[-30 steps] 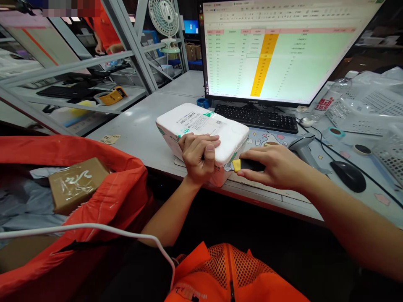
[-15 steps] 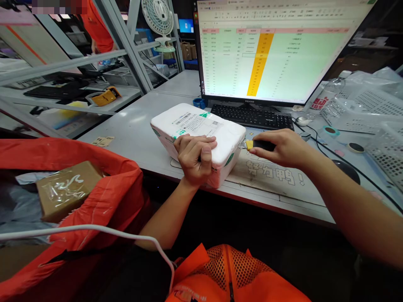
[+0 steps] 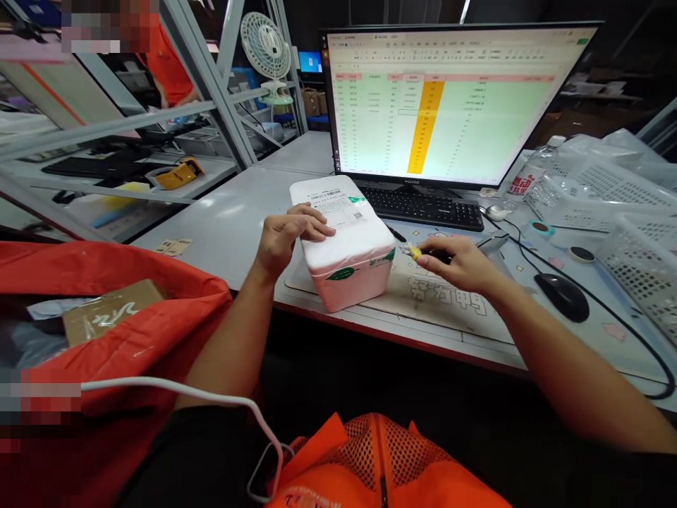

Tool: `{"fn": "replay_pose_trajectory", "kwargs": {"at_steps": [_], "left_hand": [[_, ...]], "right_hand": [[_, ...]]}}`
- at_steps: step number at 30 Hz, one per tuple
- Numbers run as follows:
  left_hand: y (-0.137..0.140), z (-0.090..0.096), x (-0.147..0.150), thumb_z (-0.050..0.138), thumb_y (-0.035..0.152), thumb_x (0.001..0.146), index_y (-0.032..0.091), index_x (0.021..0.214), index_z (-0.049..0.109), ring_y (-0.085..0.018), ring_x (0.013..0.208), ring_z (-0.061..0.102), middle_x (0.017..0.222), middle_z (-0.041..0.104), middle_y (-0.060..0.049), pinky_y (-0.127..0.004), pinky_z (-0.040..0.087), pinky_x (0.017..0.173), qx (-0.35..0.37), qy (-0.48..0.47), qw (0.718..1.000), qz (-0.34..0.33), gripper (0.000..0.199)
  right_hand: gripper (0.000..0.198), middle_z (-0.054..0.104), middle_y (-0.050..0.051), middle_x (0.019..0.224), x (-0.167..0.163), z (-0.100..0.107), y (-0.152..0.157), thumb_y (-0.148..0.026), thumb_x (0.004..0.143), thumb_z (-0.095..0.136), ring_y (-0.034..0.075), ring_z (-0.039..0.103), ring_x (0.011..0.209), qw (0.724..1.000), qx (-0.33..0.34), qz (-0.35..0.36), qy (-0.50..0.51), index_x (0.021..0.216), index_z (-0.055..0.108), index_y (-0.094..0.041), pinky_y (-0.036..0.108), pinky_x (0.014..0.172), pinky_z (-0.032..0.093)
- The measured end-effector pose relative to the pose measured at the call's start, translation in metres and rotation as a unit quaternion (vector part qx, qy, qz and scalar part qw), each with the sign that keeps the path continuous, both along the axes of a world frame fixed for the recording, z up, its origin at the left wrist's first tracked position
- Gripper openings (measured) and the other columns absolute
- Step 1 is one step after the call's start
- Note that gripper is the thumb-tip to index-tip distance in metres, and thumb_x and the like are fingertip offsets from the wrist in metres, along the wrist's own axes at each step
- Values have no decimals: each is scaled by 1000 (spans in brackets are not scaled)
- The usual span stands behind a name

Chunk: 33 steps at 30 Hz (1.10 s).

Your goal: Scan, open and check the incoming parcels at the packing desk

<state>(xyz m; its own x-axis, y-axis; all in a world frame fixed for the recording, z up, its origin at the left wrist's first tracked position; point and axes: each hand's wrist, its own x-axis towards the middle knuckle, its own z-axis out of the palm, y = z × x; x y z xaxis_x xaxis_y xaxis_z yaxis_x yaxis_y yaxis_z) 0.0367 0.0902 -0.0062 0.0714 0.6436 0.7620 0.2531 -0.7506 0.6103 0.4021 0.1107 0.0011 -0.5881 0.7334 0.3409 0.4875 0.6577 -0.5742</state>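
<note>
A white foam box (image 3: 349, 233) with a printed label and green leaf tape stands at the desk edge, turned with one short end toward me. My left hand (image 3: 290, 234) lies on its top at the left side, fingers stretched out and not wrapped round it. To the right of the box, apart from it, my right hand (image 3: 459, 261) is closed round a yellow-and-black utility knife (image 3: 415, 252). The knife's yellow end points left toward the box; its tip is blurred and most of the handle is hidden in my fingers.
Behind the box are a keyboard (image 3: 423, 208) and a monitor (image 3: 455, 106). A mouse (image 3: 561, 296), cables, a bottle (image 3: 534, 169) and white baskets (image 3: 597, 190) stand at right. A red bag (image 3: 195, 282) holding parcels is at left, near a white cable (image 3: 211, 396).
The foam box has turned so its short end faces me. My left hand has slid to its left side and its fingers have straightened. The knife has come away from the box's side.
</note>
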Motion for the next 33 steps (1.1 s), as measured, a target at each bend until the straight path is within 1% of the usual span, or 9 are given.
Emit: {"fn": "replay_pose_trajectory", "kwargs": {"at_steps": [3, 6, 9, 11, 13, 16, 20, 25, 33], "left_hand": [[-11, 27, -13, 57, 63, 102, 27, 60, 73, -28, 91, 76, 78, 79, -7, -56, 42, 124, -63, 61, 996, 14, 58], [-50, 39, 0, 62, 65, 100, 25, 88, 82, -33, 106, 76, 103, 82, -8, -58, 49, 116, -112, 165, 975, 101, 46], [-96, 28, 22, 57, 59, 105, 31, 124, 78, -42, 139, 60, 140, 72, -6, -75, 27, 125, -104, 262, 930, 236, 40], [-117, 14, 33, 50, 51, 109, 34, 134, 73, -44, 148, 50, 151, 65, -4, -82, 11, 125, -81, 260, 904, 330, 38], [-125, 2, 37, 47, 46, 111, 33, 135, 72, -41, 147, 50, 150, 66, -4, -77, 15, 126, -56, 220, 896, 382, 37], [-116, -11, 28, 47, 46, 112, 27, 114, 80, -35, 133, 61, 127, 78, -6, -62, 35, 122, 18, 122, 913, 390, 38], [-83, -20, 4, 50, 46, 110, 27, 80, 78, -29, 107, 70, 89, 80, -4, -56, 38, 118, 107, 13, 932, 347, 45], [-64, -29, -16, 47, 46, 110, 29, 77, 78, -26, 97, 70, 87, 79, -1, -53, 43, 117, 105, -41, 946, 303, 48], [-63, -28, -15, 38, 48, 110, 29, 72, 75, -25, 99, 71, 86, 79, -2, -55, 42, 121, 63, -41, 946, 314, 56]], "right_hand": [[42, 79, 10, 113, -16, -7, -8, -59, 99, 65, 18, 65, 71, 997, -55, 34, 49, 107, 78, -20, 32, 66, 48], [39, 74, 12, 137, -32, -14, -20, -57, 100, 64, 14, 64, 64, 984, -129, 87, 89, 105, 75, -20, 30, 62, 49], [32, 73, 11, 141, -49, -16, -42, -50, 100, 66, 16, 70, 75, 979, -115, 140, 97, 100, 73, -19, 31, 70, 53], [28, 70, 11, 146, -60, -15, -58, -47, 101, 67, 19, 74, 85, 976, -100, 170, 96, 104, 74, -20, 33, 78, 55], [27, 66, 10, 151, -72, -12, -70, -46, 101, 69, 23, 77, 102, 970, -100, 197, 105, 110, 75, -21, 35, 89, 57], [30, 69, 7, 147, -91, -10, -81, -45, 102, 69, 26, 72, 126, 957, -109, 246, 113, 122, 75, -23, 37, 105, 55], [38, 76, 10, 134, -114, -10, -86, -46, 103, 69, 25, 76, 113, 957, -71, 274, 62, 130, 74, -20, 35, 96, 58], [36, 81, 10, 103, -127, 1, -80, -51, 104, 63, 26, 76, 88, 986, 15, 157, -47, 115, 77, -19, 35, 76, 53], [32, 81, 10, 107, -147, 23, -70, -50, 104, 63, 27, 73, 86, 974, 118, 125, -145, 109, 76, -21, 36, 71, 45]]}}
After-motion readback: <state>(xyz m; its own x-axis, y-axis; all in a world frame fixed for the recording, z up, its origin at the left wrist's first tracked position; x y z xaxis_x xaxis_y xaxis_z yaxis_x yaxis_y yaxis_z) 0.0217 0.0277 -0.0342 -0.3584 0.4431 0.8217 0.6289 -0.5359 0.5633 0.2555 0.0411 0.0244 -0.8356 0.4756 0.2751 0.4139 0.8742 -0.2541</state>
